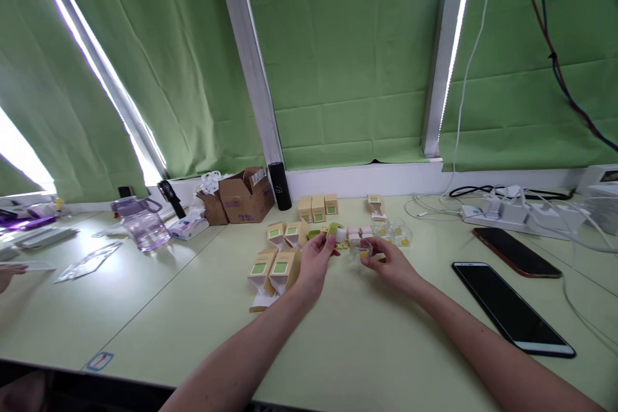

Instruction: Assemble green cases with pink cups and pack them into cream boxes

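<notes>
My left hand (318, 257) is closed on a small green-and-white piece (334, 230), whose exact kind I cannot make out. In my right hand (390, 264), the fingers pinch a small clear plastic container (361, 250) with a yellow spot in it. The two hands are close together but apart. Just beyond them lie several pale pink blocks (354, 232). Several more clear containers with yellow centres (396, 232) stand right of these. Small beige cartons with green labels (284, 265) stand beside my left hand, some with their flaps open.
Behind are more beige cartons (317, 207), a black cylinder (279, 186) and a brown cardboard box (246, 196). A clear lilac jug (142, 223) stands left. Two phones (512, 306) and a white power strip (521, 217) with cables lie right. Another person's hand (9, 273) shows at far left.
</notes>
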Tool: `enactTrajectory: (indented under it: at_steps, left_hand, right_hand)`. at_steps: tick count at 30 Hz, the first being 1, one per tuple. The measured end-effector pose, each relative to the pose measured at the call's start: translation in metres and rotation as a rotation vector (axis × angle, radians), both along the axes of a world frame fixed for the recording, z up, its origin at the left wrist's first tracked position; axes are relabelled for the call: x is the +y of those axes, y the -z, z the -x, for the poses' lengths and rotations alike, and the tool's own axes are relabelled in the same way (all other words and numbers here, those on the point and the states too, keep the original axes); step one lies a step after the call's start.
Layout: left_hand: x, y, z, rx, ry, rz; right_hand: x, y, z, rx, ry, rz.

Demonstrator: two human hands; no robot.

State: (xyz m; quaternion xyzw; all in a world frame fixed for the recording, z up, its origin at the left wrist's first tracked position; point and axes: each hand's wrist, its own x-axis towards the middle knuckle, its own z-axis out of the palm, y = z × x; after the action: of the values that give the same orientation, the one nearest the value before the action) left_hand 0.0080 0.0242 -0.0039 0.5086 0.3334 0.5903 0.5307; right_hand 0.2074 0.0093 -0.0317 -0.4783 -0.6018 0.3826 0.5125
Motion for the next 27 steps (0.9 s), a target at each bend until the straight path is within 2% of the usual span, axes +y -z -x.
enactTrajectory:
  at_steps: [4,6,9,16,21,27]
  left_hand:
    - [0.001,0.000,0.001,-0.018,-0.009,0.010]
    - [0.000,0.000,0.001,-0.021,-0.003,0.012]
    - [0.000,0.000,0.001,-0.026,0.000,0.013]
    - [0.001,0.002,0.001,-0.024,-0.002,0.021]
    - [0.000,0.001,0.001,-0.038,0.002,0.023]
    - [-0.001,0.000,0.000,-0.037,-0.006,0.010]
  right_hand:
    - [-0.005,-0.010,0.000,0.469,-0.185,0.152]
    - [-0.009,-0.013,-0.002,0.608,-0.238,0.199]
    - [-0.012,-0.013,-0.003,0.708,-0.268,0.219]
    - [-0.015,-0.018,0.001,0.746,-0.275,0.137]
    - [-0.014,-0.018,0.007,0.673,-0.128,0.028]
    - [-0.011,-0.013,0.011,0.432,0.022,-0.064]
